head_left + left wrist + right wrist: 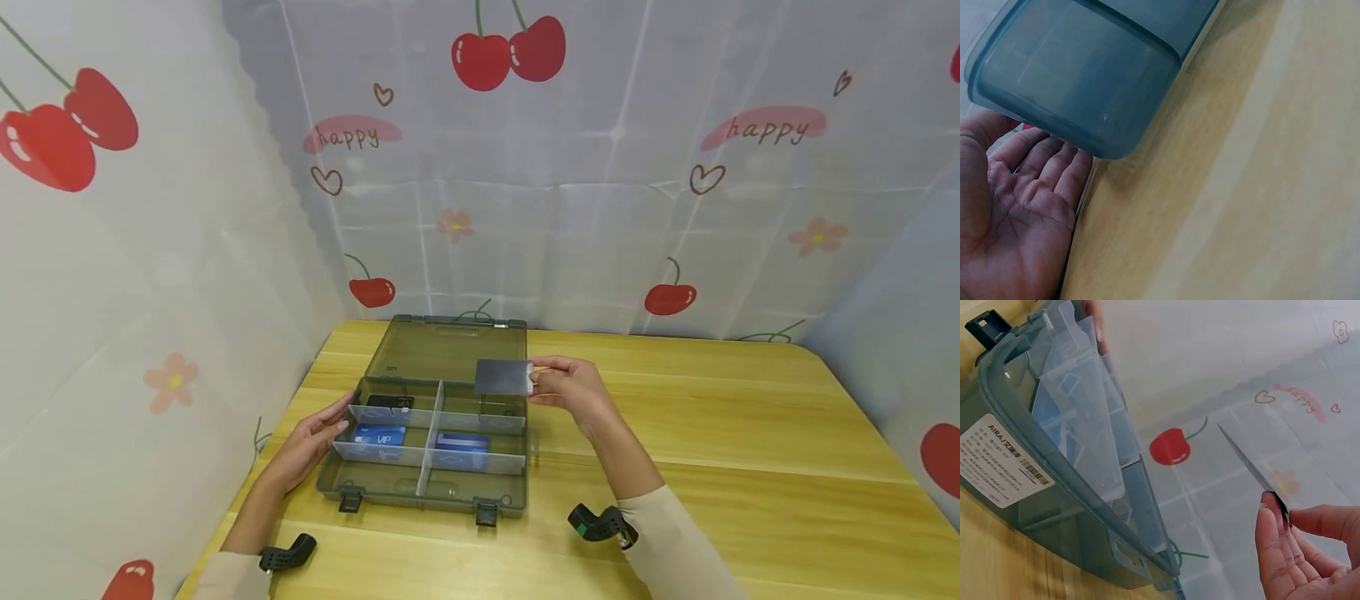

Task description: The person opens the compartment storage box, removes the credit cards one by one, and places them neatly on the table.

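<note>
A grey-green clear plastic compartment box [427, 502] lies with its lid [457, 350] folded back. My right hand [573, 387] pinches one end of a thin dark grey card [501, 377] between thumb and fingers, above the box's back right compartment. In the right wrist view the card [1250, 461] is seen nearly edge-on. At the box's left side my left hand [307, 450] rests with fingers extended along the wall. A black card [390, 402] stands in the back left compartment, a blue VIP card [380, 436] in the middle left, and another blue card [462, 443] in the middle right.
The box stands on a wooden table [712, 450] with wall hangings [570, 250] behind and beside it. Clear dividers [433, 429] split the box. Two black latches [486, 512] stick out at its front, and a white label [1004, 461] is on its side wall.
</note>
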The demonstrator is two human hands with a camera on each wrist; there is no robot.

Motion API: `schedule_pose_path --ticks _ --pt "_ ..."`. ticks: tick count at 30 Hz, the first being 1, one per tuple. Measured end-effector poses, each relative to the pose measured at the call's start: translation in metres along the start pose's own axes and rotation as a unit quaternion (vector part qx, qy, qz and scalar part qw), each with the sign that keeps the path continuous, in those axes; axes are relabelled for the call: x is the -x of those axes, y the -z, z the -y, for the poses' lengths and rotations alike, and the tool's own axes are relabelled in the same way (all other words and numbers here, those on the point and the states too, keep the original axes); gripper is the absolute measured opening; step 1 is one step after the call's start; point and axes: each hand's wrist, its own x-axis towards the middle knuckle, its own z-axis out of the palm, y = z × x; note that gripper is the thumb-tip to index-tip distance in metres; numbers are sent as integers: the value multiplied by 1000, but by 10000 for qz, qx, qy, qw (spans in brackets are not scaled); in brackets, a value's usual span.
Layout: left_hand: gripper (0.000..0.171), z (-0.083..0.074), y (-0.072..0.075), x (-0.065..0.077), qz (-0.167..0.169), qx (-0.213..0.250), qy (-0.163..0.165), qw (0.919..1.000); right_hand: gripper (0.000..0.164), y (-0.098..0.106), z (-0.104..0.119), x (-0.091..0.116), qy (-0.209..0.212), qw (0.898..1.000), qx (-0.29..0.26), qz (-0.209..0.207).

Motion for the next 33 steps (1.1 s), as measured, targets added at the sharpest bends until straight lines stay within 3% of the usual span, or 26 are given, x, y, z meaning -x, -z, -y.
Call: schedule_pose_path --ticks 21,33 --pt "60 0 0 1 48 78 -4 10000 43 26 2 3 112 9995 -239 -181" --pt "61 2 1 0 39 139 -35 9999 48 51 11 6 177 9986 -350 -356"
